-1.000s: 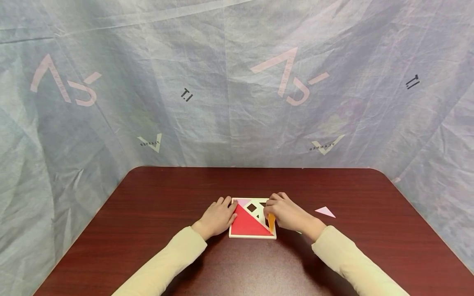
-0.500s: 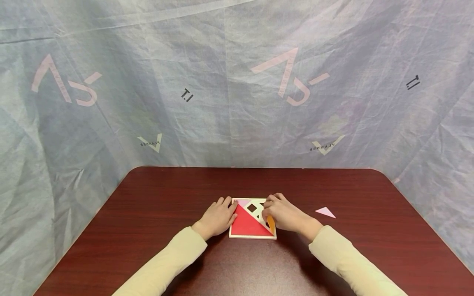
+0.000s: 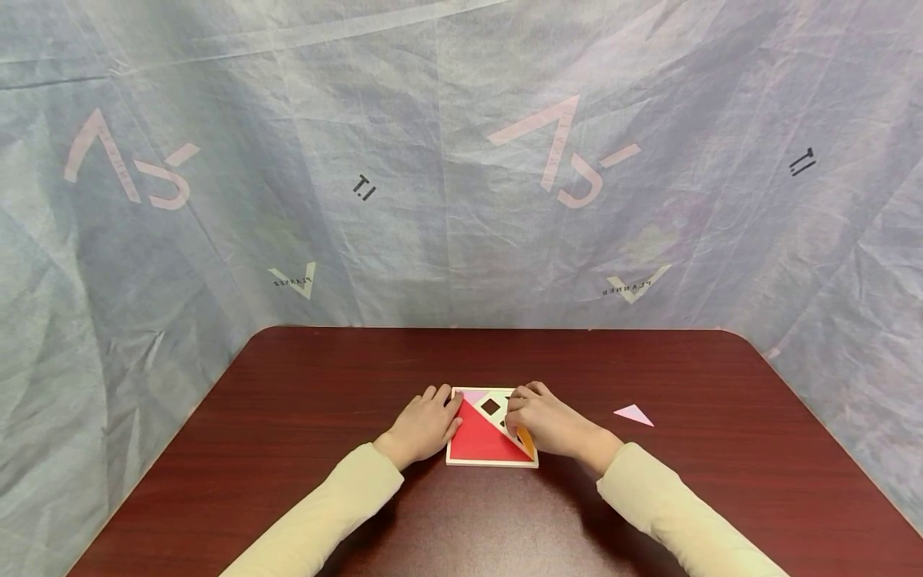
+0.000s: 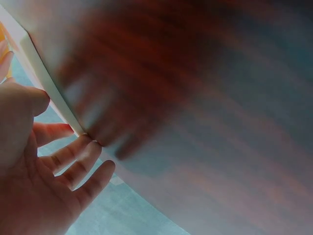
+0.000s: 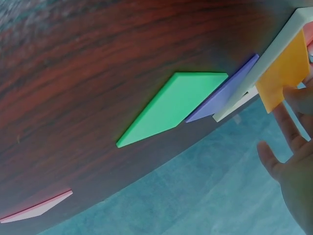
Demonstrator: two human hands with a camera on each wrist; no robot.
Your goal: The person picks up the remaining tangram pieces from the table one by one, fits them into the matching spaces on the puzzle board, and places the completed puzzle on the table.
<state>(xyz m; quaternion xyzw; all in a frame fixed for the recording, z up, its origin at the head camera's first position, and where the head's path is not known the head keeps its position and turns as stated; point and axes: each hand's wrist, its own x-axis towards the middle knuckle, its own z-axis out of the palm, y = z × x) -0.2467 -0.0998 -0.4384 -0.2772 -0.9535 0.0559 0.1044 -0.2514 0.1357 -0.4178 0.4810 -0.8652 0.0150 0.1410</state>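
A white square puzzle tray [image 3: 492, 462] lies on the dark wood table [image 3: 303, 401]. A large red triangle [image 3: 479, 439] fills its lower left. My left hand [image 3: 427, 423] rests flat against the tray's left rim [image 4: 45, 84], its fingers [image 4: 73, 161] straight. My right hand [image 3: 542, 420] covers the tray's right side and holds an orange piece [image 3: 527, 438], which sits tilted over the tray's right edge [image 5: 286, 73]. One of the right hand's fingers [image 5: 293, 132] touches the orange piece; the thumb is hidden.
A pink triangle [image 3: 634, 414] lies loose on the table, right of the tray. In the right wrist view a green parallelogram [image 5: 173, 105] and a blue piece [image 5: 222, 95] lie beside the tray. A wrinkled grey sheet [image 3: 461, 160] hangs behind the table.
My right hand has shifted slightly left over the tray, and the orange piece has tipped from upright to lower against the tray's right edge. The left hand has not moved.
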